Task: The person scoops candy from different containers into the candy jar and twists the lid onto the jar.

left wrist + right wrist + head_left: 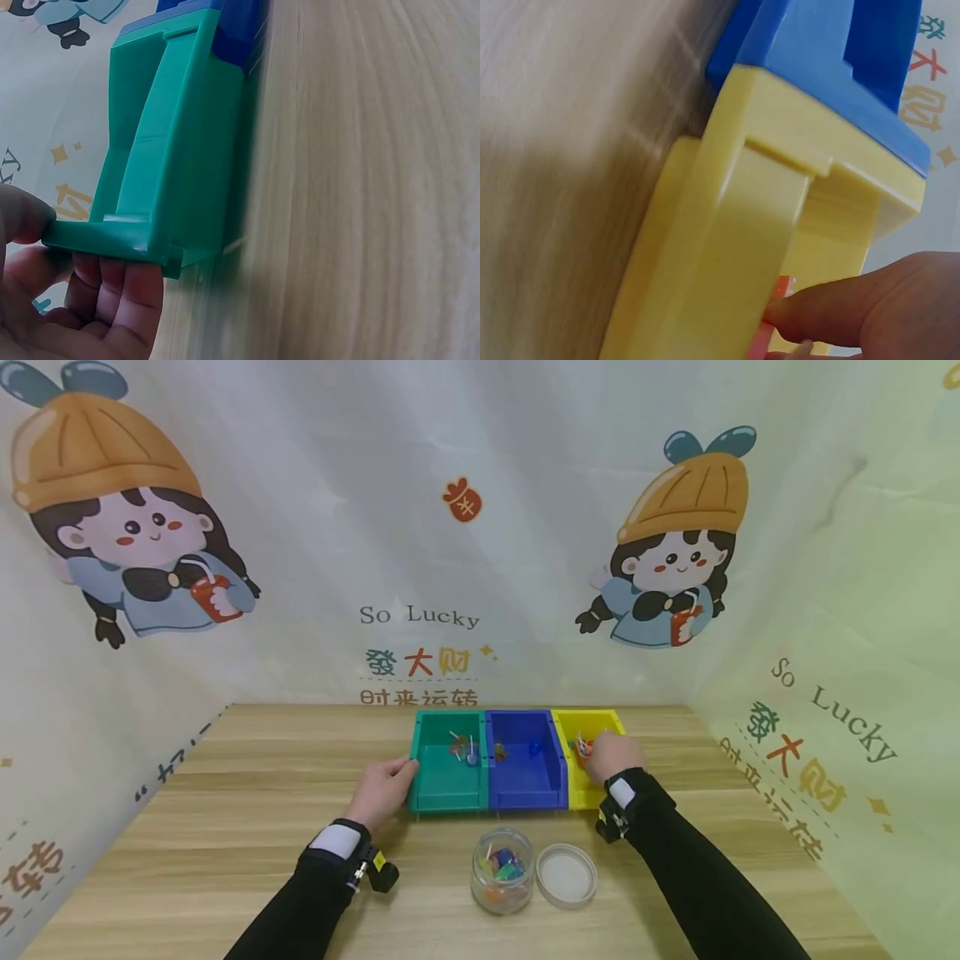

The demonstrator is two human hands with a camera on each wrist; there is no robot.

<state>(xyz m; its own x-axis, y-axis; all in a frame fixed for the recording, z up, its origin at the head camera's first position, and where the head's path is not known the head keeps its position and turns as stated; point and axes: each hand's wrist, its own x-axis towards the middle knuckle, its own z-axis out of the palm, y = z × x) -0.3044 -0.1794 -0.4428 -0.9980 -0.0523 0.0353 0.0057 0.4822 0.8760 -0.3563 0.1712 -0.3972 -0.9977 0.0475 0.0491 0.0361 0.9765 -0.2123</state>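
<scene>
Three joined bins stand in a row: green (pixel 450 800), blue (pixel 528 797) and yellow (pixel 583 795). My left hand (pixel 384 791) grips the green bin's left rim, thumb above and curled fingers (pixel 142 296) below. Inside the yellow bin, my right hand (pixel 617 756) pinches an orange-red candy (pixel 759 343), partly hidden behind the thumb; its exact kind is unclear. Thin white sticks (pixel 581 743) show beside that hand. Several lollipops (pixel 471 753) lie in the green bin. A brown candy (pixel 501 752) and a blue candy (pixel 535 748) lie apart in the blue bin.
In front of the bins an uncapped clear jar (pixel 503 893) holds several colourful candies. Its round lid (pixel 567 877) lies just to the right. A printed curtain (pixel 525 527) rises behind the wooden table (pixel 277 777) and along both sides.
</scene>
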